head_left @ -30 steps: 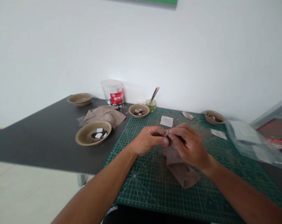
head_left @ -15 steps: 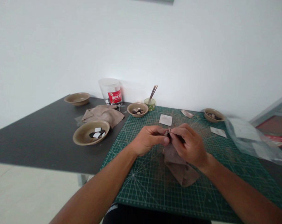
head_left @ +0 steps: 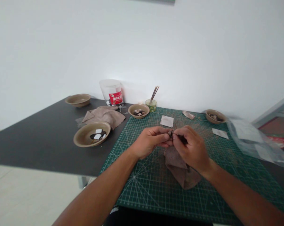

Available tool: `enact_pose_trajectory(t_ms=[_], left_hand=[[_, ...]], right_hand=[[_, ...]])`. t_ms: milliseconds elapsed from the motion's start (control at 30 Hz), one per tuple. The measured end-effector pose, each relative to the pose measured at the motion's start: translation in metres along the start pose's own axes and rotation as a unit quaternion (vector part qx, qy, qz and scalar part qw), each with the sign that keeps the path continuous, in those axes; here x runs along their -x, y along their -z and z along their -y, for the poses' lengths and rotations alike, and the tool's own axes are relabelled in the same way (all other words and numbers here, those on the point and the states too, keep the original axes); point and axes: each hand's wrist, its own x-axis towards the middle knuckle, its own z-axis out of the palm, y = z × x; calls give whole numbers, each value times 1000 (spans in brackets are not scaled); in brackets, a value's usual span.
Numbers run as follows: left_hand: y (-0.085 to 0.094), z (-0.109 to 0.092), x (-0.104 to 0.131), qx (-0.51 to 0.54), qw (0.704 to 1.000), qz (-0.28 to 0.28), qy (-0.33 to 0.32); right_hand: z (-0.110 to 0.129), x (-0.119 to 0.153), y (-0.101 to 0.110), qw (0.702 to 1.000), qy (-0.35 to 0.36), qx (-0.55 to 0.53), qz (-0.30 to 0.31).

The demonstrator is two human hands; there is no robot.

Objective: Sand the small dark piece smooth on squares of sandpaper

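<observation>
My left hand (head_left: 149, 142) pinches a small dark piece (head_left: 170, 133) between thumb and forefinger, above the green cutting mat (head_left: 137, 191). My right hand (head_left: 192, 149) meets it there, its thumb and fingertips pressed together at the piece's right edge. Whether the right fingers hold the same piece or something else small cannot be made out. Below the right hand a crumpled brown cloth (head_left: 180, 171) lies on the mat, partly covered by that hand. Just beyond the hands is a whitish square (head_left: 167, 121).
On the left stand a bowl (head_left: 82, 142) with black and white pieces, a brown cloth (head_left: 106, 116), another bowl (head_left: 77, 99) and a clear tub (head_left: 110, 91). Farther back are a bowl (head_left: 138, 110), a stick holder (head_left: 151, 106) and a bowl (head_left: 215, 116). Plastic film (head_left: 257, 141) lies right.
My left fingers have shifted slightly, with lower fingers now showing beneath the piece. The small piece has turned a little. My right hand has moved slightly right.
</observation>
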Motion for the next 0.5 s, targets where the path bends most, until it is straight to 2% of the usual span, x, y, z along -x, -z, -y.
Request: enact_pose_trajectory(t_ms=[167,500], left_hand=[[0,1,-2,-15,1000,8,-9],[-4,1,0,46,999,-12,14]], right_hand=[[0,1,-1,1000,-15,-25,-9],[-3,6,-1,994,59,-87,-2]])
